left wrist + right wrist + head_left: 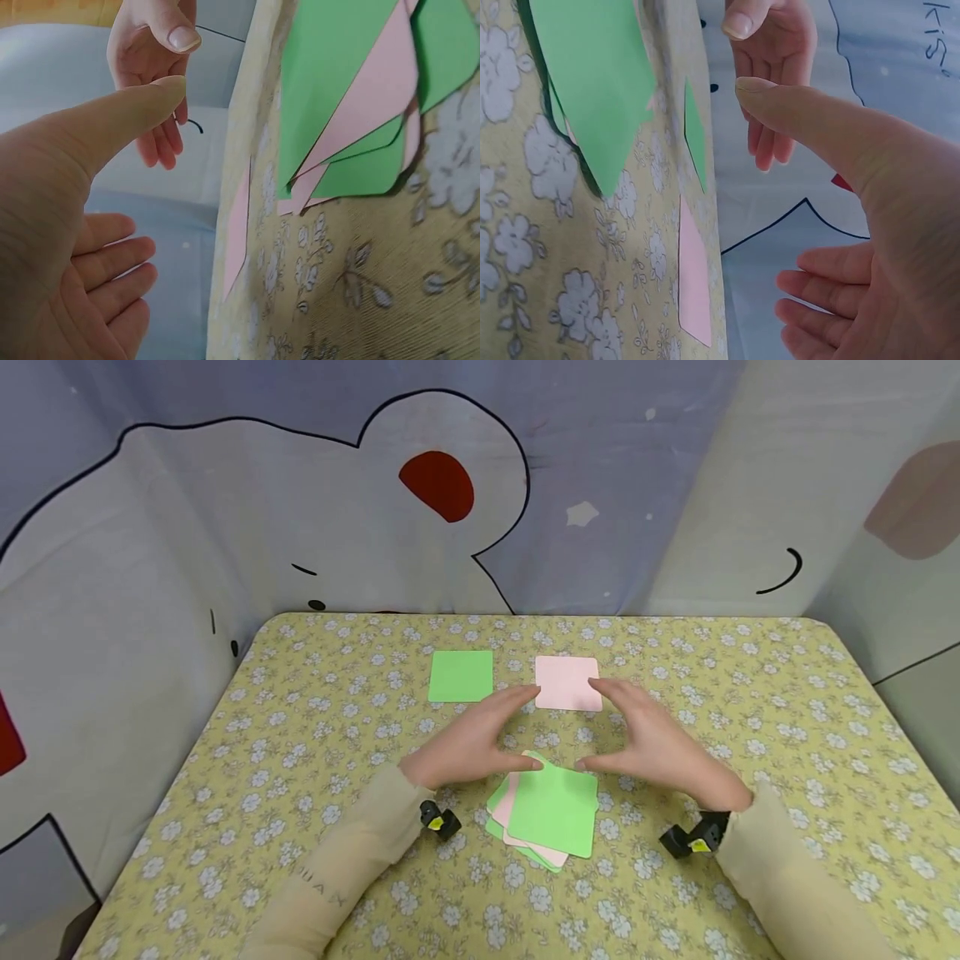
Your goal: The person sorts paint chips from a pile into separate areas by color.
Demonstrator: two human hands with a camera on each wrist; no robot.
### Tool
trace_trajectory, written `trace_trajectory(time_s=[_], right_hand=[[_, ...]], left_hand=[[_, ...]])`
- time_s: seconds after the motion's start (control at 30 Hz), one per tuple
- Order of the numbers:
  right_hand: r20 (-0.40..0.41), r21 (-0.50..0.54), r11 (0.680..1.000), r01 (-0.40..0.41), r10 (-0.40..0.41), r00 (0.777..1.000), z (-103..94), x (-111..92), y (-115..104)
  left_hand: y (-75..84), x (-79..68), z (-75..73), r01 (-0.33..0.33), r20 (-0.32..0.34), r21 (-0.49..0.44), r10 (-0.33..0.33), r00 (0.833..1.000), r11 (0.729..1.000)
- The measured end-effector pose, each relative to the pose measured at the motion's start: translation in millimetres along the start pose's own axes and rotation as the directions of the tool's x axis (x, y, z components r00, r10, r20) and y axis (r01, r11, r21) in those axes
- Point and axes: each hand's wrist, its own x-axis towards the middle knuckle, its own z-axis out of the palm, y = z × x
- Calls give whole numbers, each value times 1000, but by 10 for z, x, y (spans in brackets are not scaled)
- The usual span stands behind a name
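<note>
A loose pile of green and pink square cards lies on the table, with a green card on top and the others fanned out beneath it. My left hand hovers over the pile's upper left side, fingers relaxed and holding nothing. Facing it, my right hand is held above the pile's right side, also with nothing in its fingers. The two thumbs point at each other with a small gap. Beyond the hands lie a single green card and, to its right, a single pink card, partly behind the fingertips.
A yellow flowered cloth covers the table. Behind the table's far edge hangs a printed curtain with cartoon outlines, and it runs along the left and right sides too. Each wrist wears a small black camera.
</note>
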Motion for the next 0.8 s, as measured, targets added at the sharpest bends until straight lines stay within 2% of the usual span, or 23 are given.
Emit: trace_trajectory(time_s=[0.33,0.63,0.8], right_hand=[[19,-12,999,42,-42,999,102,-156,-74],[47,-11,999,53,-52,998,192,-255,-111],[71,1,999,46,-46,996,241,-308,-148]], left_hand=[[79,-148,99,-56,54,68,52,997,996],[112,-242,197,-68,83,41,65,994,997],[133,-271,266,-73,137,48,66,988,996]])
